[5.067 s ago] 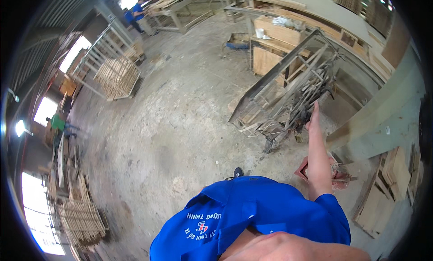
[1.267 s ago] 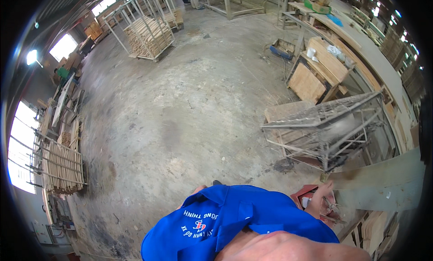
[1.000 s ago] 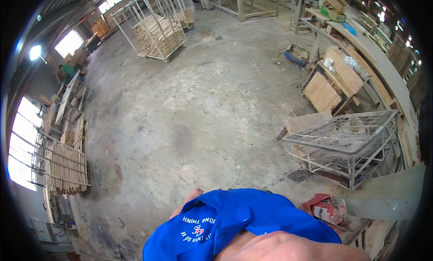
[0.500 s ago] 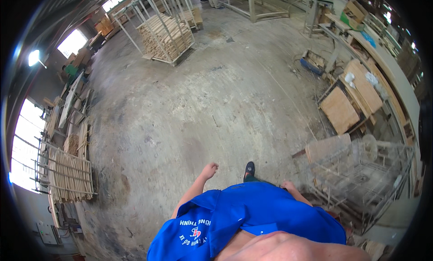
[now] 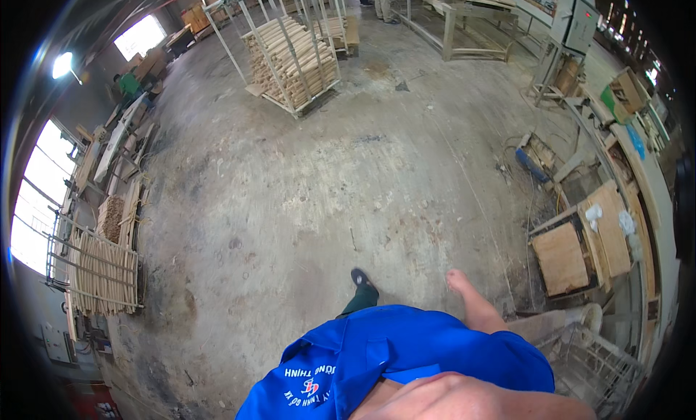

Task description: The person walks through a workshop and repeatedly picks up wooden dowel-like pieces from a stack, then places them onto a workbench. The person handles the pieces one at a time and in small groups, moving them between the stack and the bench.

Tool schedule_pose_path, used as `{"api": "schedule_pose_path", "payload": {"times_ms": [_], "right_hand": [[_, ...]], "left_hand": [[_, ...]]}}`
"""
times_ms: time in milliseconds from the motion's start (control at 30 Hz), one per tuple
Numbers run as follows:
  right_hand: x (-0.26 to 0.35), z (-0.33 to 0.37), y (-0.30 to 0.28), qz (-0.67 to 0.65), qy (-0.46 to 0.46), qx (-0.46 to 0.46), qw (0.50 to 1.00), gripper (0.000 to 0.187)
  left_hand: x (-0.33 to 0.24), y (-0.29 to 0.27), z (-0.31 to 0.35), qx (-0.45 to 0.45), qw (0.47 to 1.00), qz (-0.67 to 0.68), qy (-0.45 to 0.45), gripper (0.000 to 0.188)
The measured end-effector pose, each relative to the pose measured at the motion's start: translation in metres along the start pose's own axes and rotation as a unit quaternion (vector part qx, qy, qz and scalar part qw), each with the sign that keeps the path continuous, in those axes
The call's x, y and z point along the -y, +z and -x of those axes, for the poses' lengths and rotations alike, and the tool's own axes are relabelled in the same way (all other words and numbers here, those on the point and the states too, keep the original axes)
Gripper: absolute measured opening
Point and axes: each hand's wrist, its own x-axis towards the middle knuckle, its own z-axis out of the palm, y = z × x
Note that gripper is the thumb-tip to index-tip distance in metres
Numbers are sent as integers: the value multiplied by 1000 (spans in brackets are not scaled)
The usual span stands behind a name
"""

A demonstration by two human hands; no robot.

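Observation:
My right hand (image 5: 457, 281) swings out ahead of my body over the concrete floor (image 5: 312, 202). It touches nothing that I can see, and its fingers are too small and foreshortened to make out. My left hand is out of sight, hidden beside or behind my blue shirt (image 5: 413, 333). One dark shoe (image 5: 360, 277) on a green-trousered leg is stepping forward. Closest on the right side stands a wire-frame cart (image 5: 591, 355). Ahead, a metal rack (image 5: 293, 61) holds a tall stack of light wooden sticks.
Another rack of wooden sticks (image 5: 101, 271) stands at the left wall by the window. To the right are a wooden box-like piece (image 5: 562, 260), a blue bin (image 5: 535, 162) and a long workbench (image 5: 638, 188). A person in green (image 5: 130, 86) is far left; a worktable (image 5: 471, 25) stands ahead.
I have walked forward, and the wooden box and cart have slid lower in view. My left hand has dropped out of sight; my right hand has swung forward.

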Motion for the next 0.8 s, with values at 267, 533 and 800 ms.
{"api": "schedule_pose_path", "payload": {"times_ms": [267, 533, 800], "right_hand": [[138, -113, 13, 53, -2, 126, 991, 21], [170, -175, -22, -16, 15, 18, 1000, 22], [229, -308, -80, 16, 28, 29, 999, 26]], "left_hand": [[-98, -127, -149, 21, 996, -72, 45, 40], [-358, -293, -322, -52, 949, -214, 225, 43], [-522, -311, -421, -54, 959, -121, 252, 30]]}}
